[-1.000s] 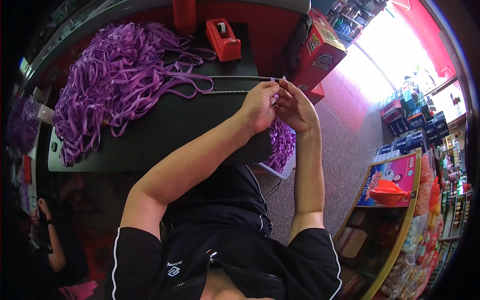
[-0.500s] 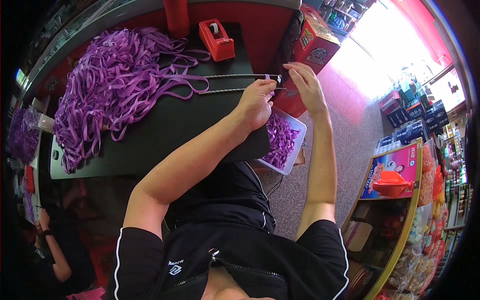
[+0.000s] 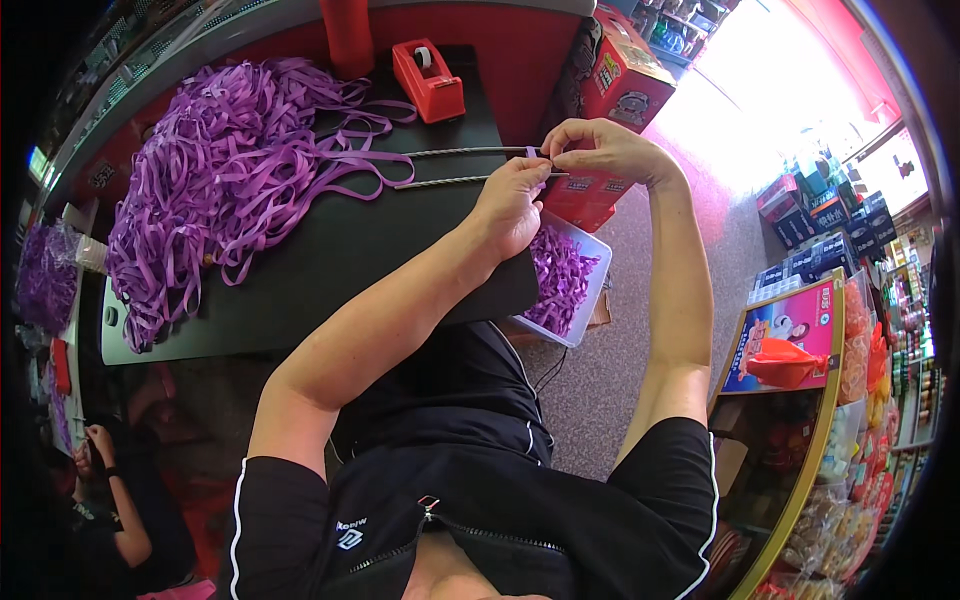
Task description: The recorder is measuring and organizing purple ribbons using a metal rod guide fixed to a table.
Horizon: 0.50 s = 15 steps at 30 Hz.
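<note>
Two thin twisted metal rods [image 3: 450, 182] run side by side over the black table towards its right edge. At their right ends my left hand [image 3: 512, 205] is closed in a pinch on a purple ribbon [image 3: 532, 152], a bit of which shows at the upper rod. My right hand [image 3: 608, 150] is bent over the rod tips with thumb and fingers pinched together, right against the left fingertips. What lies between its fingers is too small to make out. A large tangled heap of purple ribbon [image 3: 225, 160] covers the table's left side, with loops reaching the rods.
Below the table's right edge, a translucent bin [image 3: 600, 262] holds purple ribbon pieces. A red tape dispenser [image 3: 430, 82] stands at the table's back. Red cartons [image 3: 630, 85] are stacked beyond the right edge. A glass display case [image 3: 775, 430] stands right. Another person [image 3: 125, 510] sits lower left.
My right hand has moved left and down from beyond the rod tips, its straight fingers curling into a pinch beside my left hand. The left hand has hardly moved.
</note>
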{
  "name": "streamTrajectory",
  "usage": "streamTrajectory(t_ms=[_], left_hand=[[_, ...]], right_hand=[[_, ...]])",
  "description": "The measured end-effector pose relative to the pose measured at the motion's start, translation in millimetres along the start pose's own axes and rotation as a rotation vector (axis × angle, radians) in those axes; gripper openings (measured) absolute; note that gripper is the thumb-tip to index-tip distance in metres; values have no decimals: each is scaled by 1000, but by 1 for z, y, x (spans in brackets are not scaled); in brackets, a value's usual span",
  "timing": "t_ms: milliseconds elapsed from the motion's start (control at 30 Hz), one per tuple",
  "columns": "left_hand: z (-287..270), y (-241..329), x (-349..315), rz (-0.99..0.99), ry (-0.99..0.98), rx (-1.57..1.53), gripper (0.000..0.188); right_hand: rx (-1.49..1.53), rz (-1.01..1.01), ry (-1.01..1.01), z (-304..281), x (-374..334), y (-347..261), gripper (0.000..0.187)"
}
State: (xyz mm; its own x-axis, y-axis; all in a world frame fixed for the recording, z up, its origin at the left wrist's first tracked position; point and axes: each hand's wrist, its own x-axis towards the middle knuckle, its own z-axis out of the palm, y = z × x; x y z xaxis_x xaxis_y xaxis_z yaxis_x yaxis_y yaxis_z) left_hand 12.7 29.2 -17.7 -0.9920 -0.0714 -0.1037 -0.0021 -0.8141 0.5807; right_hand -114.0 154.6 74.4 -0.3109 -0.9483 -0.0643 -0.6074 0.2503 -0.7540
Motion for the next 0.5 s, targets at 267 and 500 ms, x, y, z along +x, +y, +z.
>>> streamTrajectory(t_ms=[267,500], left_hand=[[5,1,0,12,33,-1,33],[7,4,-4,11,36,-151,45]], right_hand=[[153,35,19,3,-6,9,22],[139,171,68,-1,-3,15,19]])
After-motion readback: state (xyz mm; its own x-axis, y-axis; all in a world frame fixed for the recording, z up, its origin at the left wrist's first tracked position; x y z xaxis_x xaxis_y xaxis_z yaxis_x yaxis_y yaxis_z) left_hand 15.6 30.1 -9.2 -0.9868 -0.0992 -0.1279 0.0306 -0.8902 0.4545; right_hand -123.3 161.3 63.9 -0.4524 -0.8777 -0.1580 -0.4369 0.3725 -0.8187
